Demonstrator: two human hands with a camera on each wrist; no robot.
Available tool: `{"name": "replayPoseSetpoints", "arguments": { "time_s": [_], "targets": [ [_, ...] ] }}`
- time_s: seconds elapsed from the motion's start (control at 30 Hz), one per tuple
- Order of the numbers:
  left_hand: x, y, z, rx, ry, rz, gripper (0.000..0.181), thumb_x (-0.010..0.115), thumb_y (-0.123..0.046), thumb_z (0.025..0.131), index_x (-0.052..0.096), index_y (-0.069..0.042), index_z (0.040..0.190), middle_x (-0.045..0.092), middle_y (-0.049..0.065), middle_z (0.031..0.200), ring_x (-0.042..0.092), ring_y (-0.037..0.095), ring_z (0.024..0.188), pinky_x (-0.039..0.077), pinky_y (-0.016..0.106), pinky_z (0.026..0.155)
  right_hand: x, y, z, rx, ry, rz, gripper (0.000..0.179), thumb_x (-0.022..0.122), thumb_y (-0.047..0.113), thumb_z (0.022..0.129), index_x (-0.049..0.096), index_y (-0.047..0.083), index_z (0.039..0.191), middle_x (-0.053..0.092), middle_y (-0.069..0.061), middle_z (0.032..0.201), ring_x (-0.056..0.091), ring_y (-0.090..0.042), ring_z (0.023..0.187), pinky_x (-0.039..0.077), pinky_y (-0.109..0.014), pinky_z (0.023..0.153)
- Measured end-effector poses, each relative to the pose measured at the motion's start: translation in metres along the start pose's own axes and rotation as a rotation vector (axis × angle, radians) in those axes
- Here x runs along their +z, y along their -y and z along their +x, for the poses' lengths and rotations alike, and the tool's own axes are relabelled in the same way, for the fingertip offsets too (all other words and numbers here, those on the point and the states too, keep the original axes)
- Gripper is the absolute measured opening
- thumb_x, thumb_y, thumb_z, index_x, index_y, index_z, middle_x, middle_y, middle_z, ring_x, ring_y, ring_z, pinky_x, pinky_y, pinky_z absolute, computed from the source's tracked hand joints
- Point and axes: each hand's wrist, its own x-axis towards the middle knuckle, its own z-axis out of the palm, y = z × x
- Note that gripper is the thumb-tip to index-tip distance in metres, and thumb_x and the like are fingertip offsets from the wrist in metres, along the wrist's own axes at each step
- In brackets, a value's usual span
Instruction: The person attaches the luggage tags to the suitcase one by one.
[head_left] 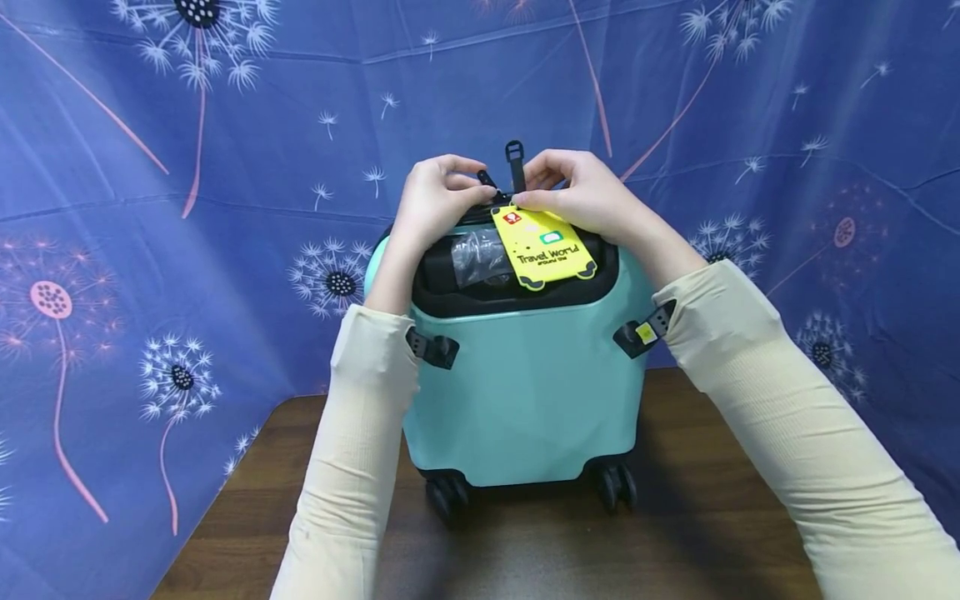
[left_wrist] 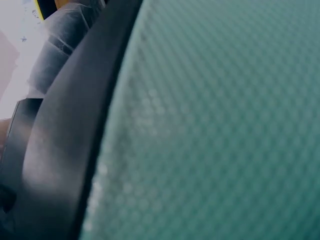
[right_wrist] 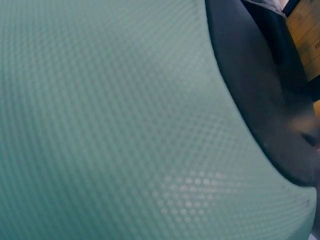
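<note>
A turquoise suitcase [head_left: 525, 392] with a black top panel stands upright. A yellow luggage tag [head_left: 546, 248] printed "Travel World" lies against that panel. Its black strap [head_left: 517, 173] sticks up with a small buckle [head_left: 514, 150] at the end. My right hand [head_left: 581, 190] pinches the strap low down, just above the tag, between thumb and fingers. My left hand [head_left: 438, 198] pinches another black strap end [head_left: 486, 178] beside it. The wrist views show mostly the suitcase's textured shell [left_wrist: 215, 120], with both hands' fingertips out of clear sight.
Clear plastic wrap [head_left: 480, 257] covers the suitcase handle, left of the tag. Black wheels [head_left: 617, 485] stand on the brown wooden table [head_left: 525, 550]. A blue cloth [head_left: 450, 83] with dandelion prints hangs close behind and at both sides.
</note>
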Motion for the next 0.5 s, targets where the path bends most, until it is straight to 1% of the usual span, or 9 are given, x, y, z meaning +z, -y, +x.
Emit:
{"name": "replayPoseSetpoints", "arguments": {
  "time_s": [0.17,0.23,0.33,0.43,0.5],
  "targets": [
    [0.0010,-0.0008,-0.0003,-0.029,-0.017,-0.168,0.028,0.069,-0.012,0.085,0.064,-0.001,0.111,0.071,0.014,0.102,0.070,0.012,0.083,0.053,0.025,0.080,-0.0016,0.0010,-0.0017,0.034,0.013,0.040,0.029,0.060,0.033,0.091,0.063,0.009,0.107,0.056,-0.001,0.091,0.048,-0.016,0.085,0.039,-0.026,0.074],
    [0.0013,-0.0003,-0.0006,-0.032,-0.023,-0.209,0.025,0.069,-0.012,0.085,0.064,-0.001,0.107,0.071,0.015,0.102,0.070,0.012,0.079,0.054,0.025,0.079,-0.0018,0.0012,-0.0016,0.039,0.021,0.046,0.031,0.058,0.035,0.092,0.065,0.009,0.108,0.057,-0.002,0.092,0.049,-0.016,0.082,0.040,-0.025,0.071],
    [0.0015,0.0004,-0.0016,-0.024,-0.006,-0.180,0.018,0.067,-0.014,0.087,0.061,-0.005,0.102,0.070,0.014,0.100,0.068,0.010,0.082,0.051,0.023,0.078,-0.0019,0.0013,-0.0014,0.039,0.028,0.048,0.033,0.055,0.034,0.094,0.066,0.008,0.113,0.060,-0.002,0.097,0.051,-0.015,0.079,0.043,-0.023,0.069],
    [0.0022,0.0006,-0.0018,-0.003,0.057,-0.116,0.013,0.060,-0.018,0.092,0.054,-0.012,0.101,0.068,0.011,0.098,0.064,0.011,0.088,0.045,0.022,0.073,-0.0020,0.0008,-0.0010,0.041,0.027,0.052,0.033,0.053,0.032,0.095,0.065,0.007,0.114,0.061,-0.003,0.102,0.053,-0.013,0.080,0.044,-0.021,0.069],
    [0.0027,0.0003,-0.0017,0.009,0.099,-0.078,0.011,0.055,-0.020,0.095,0.048,-0.014,0.102,0.067,0.011,0.097,0.063,0.012,0.090,0.040,0.023,0.070,-0.0023,0.0003,-0.0011,0.046,0.025,0.060,0.034,0.052,0.031,0.096,0.065,0.007,0.116,0.061,-0.004,0.105,0.053,-0.013,0.082,0.044,-0.021,0.070]
  ]
}}
